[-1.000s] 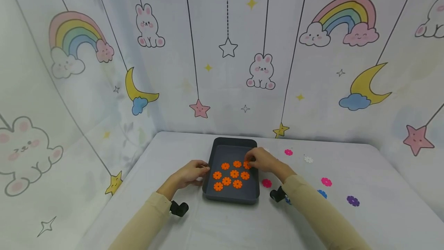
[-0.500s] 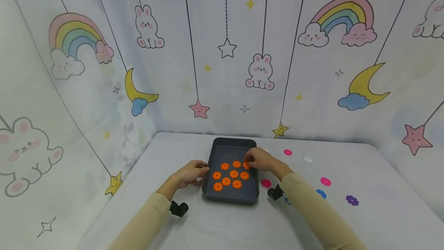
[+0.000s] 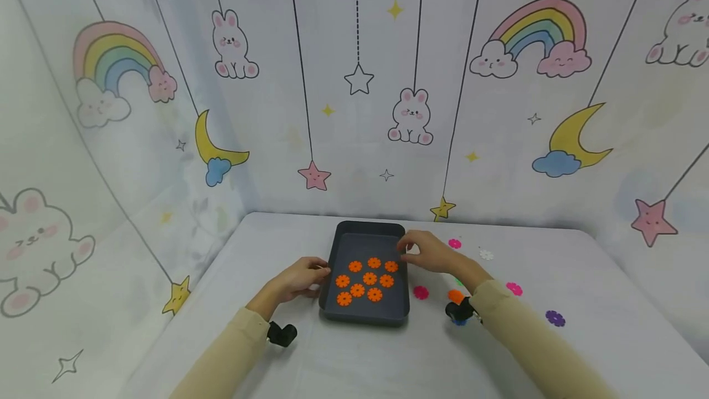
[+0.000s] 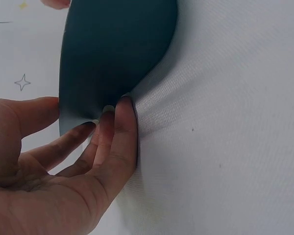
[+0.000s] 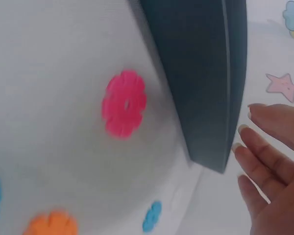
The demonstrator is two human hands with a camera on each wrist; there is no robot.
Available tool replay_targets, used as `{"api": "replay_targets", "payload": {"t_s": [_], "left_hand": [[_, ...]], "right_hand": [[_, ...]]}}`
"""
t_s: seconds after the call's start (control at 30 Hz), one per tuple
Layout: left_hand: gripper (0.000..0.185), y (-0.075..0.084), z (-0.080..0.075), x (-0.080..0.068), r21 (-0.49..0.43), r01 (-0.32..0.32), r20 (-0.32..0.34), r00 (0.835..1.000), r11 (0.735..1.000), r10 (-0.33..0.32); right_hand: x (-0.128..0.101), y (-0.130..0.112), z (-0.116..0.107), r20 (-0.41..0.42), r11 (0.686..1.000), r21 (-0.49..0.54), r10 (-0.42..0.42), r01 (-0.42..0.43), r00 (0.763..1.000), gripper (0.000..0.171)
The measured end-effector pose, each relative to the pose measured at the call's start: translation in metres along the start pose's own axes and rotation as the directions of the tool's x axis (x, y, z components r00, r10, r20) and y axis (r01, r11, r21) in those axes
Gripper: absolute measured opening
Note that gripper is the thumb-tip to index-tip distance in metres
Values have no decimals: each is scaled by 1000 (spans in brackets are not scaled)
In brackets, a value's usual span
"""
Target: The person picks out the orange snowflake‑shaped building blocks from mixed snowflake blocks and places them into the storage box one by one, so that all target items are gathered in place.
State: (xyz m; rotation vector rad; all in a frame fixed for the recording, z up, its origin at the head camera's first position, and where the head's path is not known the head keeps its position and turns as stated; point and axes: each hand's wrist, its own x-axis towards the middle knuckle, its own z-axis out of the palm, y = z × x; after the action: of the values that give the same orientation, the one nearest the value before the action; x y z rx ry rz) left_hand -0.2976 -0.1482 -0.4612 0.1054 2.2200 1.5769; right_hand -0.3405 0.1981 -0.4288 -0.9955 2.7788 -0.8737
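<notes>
A dark grey rectangular baking tray (image 3: 365, 320) lies on the white-covered table, with several orange flower-shaped discs (image 3: 369, 278) flat inside it. On its left side, my left hand (image 3: 299, 277) holds the tray: the thumb is at the rim and the fingers (image 4: 122, 127) lie against the outer wall. My right hand (image 3: 429, 251) hovers by the right rim, fingers (image 5: 262, 169) loosely bent, nothing visible between them. In the right wrist view, a pink flower disc (image 5: 125, 104) lies on the cloth beside the tray wall.
Loose flower discs lie right of the tray: an orange one (image 3: 456, 295), a pink one (image 3: 514, 289), a purple one (image 3: 556, 318) and a white one (image 3: 486, 255). Others are partly hidden under the right forearm. A printed curtain (image 3: 360, 140) stands behind the table.
My right hand has left the orange disc at the upper right of the group and moved right, to the tray's rim. That disc now lies uncovered. The left hand stays on the tray.
</notes>
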Motion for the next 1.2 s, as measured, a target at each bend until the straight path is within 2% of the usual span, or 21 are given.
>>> {"api": "replay_targets", "payload": {"t_s": [0.37,0.57,0.9,1.2], "left_hand": [[45,-3,-2,4,-11,7,3,1000,1000,-7],[45,-2,-2,5,-14,7,8,1000,1000,-7],[46,-1,-1,2,-10,10,7,1000,1000,-10],[45,-1,0,0,-1,7,-5,1000,1000,-7]], "right_hand": [[-52,6,-29,-24,999,-26,44,-45,999,24],[-79,16,-35,-25,995,-13,103,-103,994,27],[-117,35,-30,-15,986,38,162,-162,987,29],[-129,44,-17,5,980,77,182,-182,983,27]]}}
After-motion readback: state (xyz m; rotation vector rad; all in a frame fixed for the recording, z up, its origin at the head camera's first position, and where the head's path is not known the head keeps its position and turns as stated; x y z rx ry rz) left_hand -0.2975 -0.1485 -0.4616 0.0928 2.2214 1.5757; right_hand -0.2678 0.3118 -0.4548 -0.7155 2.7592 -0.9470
